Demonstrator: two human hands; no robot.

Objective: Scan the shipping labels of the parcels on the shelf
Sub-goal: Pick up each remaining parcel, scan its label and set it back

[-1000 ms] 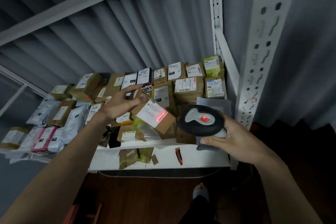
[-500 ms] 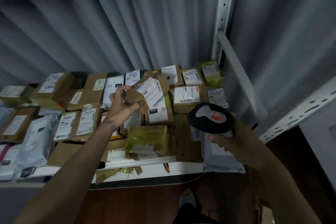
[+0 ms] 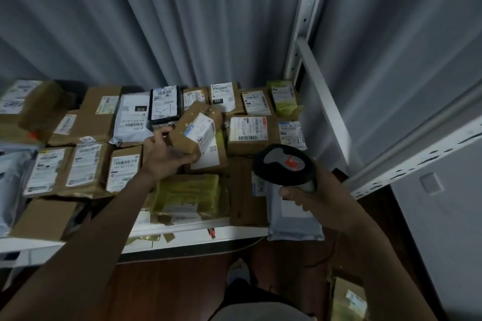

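Note:
My left hand [image 3: 164, 156] grips a small brown cardboard parcel [image 3: 195, 128] with a white shipping label, tilted above the other parcels in the middle of the shelf. My right hand [image 3: 315, 195] holds a black and grey barcode scanner [image 3: 283, 164] by its handle, to the right of that parcel and near the shelf's front edge. Several brown boxes, such as the labelled box [image 3: 247, 133], and grey mailer bags with white labels cover the white shelf [image 3: 229, 232].
A white perforated shelf upright [image 3: 305, 21] and a slanted brace stand at the right. Grey curtain hangs behind the shelf. A grey mailer [image 3: 294, 227] overhangs the front edge. Dark wooden floor and my shoe [image 3: 238, 273] lie below. Another parcel [image 3: 349, 300] lies on the floor at lower right.
My left hand has carried the small brown parcel from near the scanner back over the middle of the pile. The red scan light on its label is gone. The view has dropped lower.

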